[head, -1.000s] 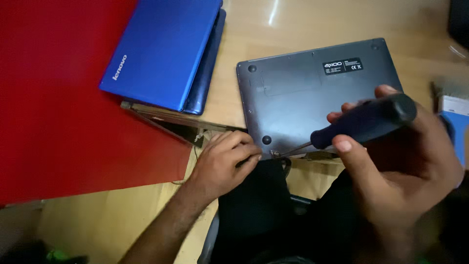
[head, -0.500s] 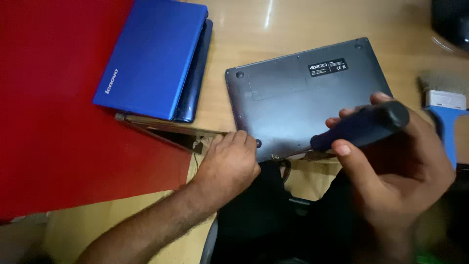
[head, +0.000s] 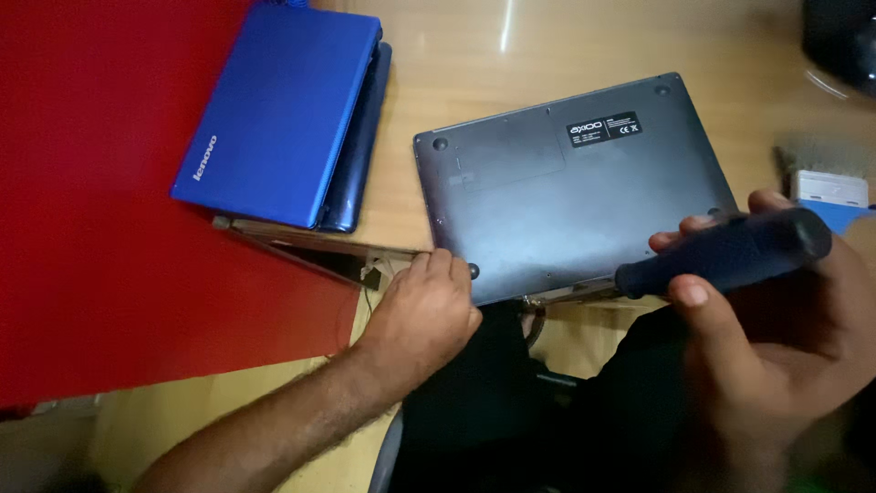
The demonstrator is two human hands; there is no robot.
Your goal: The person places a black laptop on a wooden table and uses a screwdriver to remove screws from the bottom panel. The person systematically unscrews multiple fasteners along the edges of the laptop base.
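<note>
A grey laptop lies bottom-up on the wooden table, its near edge hanging over the table's front. My left hand rests on its near left corner, fingers curled over the edge beside a rubber foot. My right hand grips a screwdriver by its dark blue handle. The metal shaft points left and its tip meets the laptop's near edge.
A blue laptop lies closed on a red mat at the left, over a thin metal-edged panel. A brush with a blue and white handle lies at the right. A dark object sits at the far right corner.
The view has shifted slightly. My left hand stays on the laptop's near left corner and my right hand keeps the screwdriver at the near edge.
</note>
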